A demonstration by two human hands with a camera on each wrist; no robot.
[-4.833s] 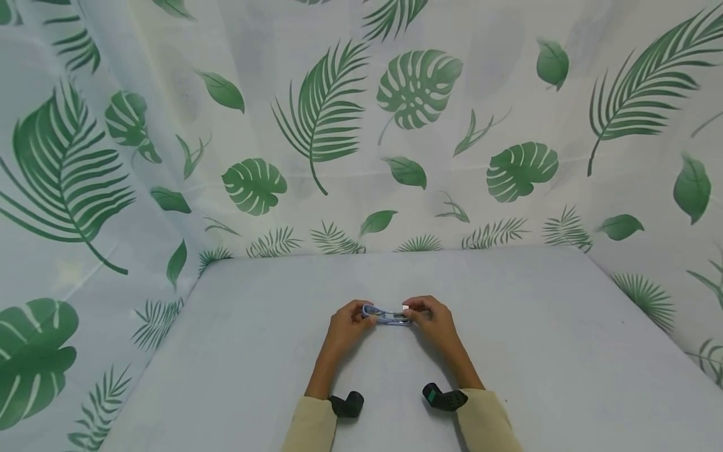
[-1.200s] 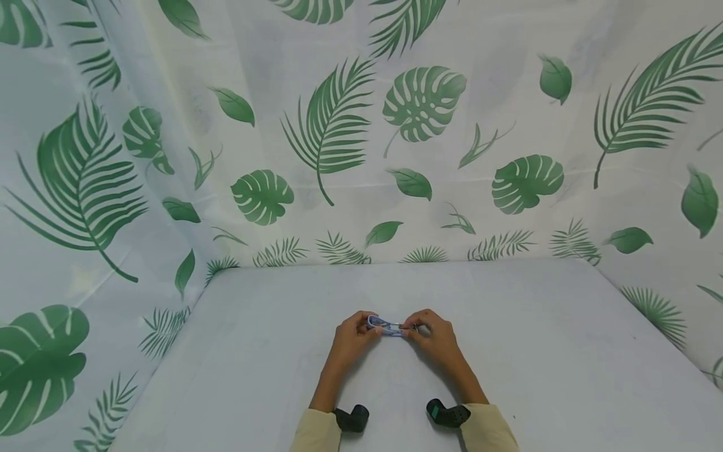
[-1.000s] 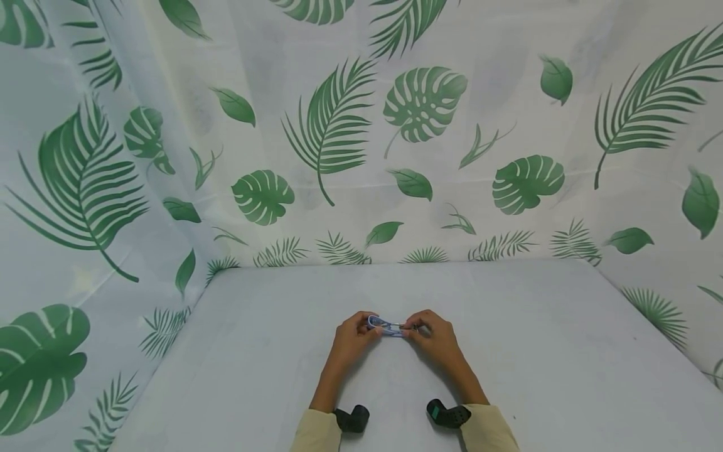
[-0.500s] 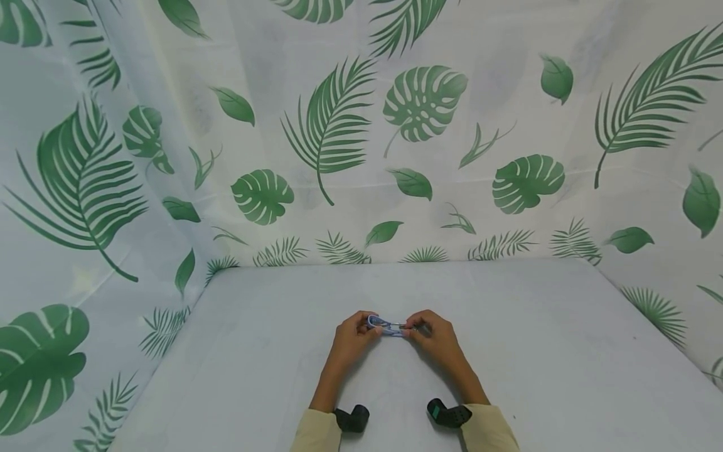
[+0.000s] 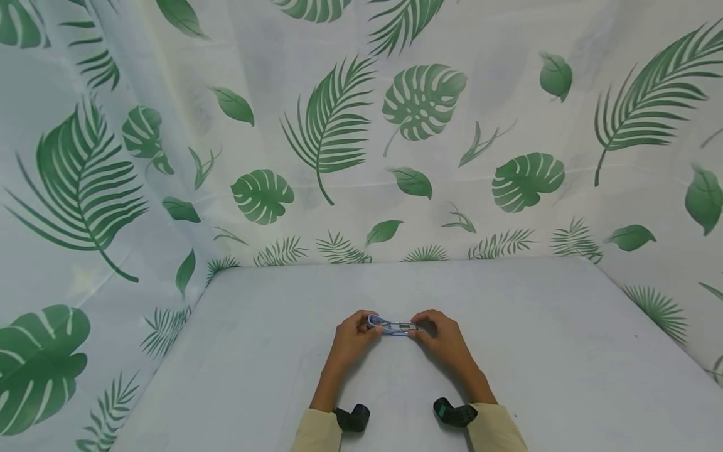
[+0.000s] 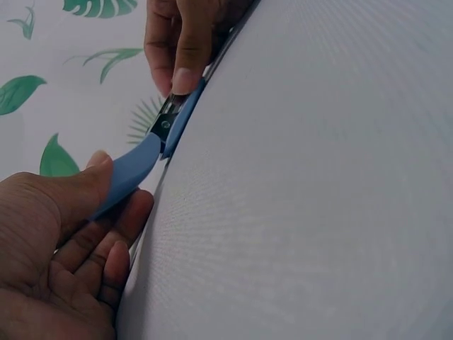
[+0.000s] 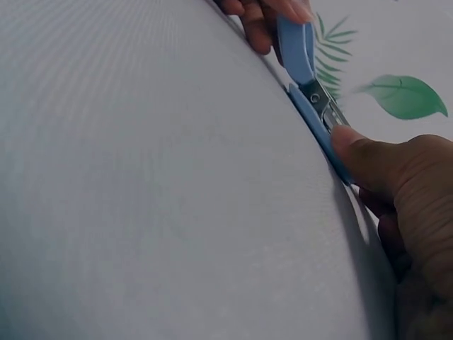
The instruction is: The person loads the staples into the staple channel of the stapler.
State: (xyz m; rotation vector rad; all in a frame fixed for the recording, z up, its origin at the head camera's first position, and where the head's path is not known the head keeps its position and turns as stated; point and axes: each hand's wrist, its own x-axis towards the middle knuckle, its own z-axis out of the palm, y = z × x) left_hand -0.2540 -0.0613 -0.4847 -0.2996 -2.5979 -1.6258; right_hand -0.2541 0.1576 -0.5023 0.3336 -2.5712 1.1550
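A small blue stapler [image 5: 390, 326] lies swung apart over the table, its metal staple channel [image 6: 165, 122] showing between the cover and the base. In the left wrist view, my left hand [image 6: 67, 234] pinches the raised blue cover [image 6: 134, 168] between thumb and fingers. My right hand [image 5: 443, 336] grips the far end of the stapler; in the right wrist view its thumb [image 7: 354, 145] presses on the metal channel above the blue base [image 7: 318, 127]. The right fingers beneath the base are partly hidden.
A white-covered table [image 5: 271, 351] spreads under both hands. Leaf-printed cloth [image 5: 339, 207] hangs behind it and along both sides. Black wrist cameras [image 5: 353, 417] sit at the cuffs of the beige sleeves [image 5: 317, 432].
A small white piece in my right fingers in the oldest frame no longer shows. My right hand has shifted slightly right, uncovering more of the metal channel. The left hand keeps its hold.
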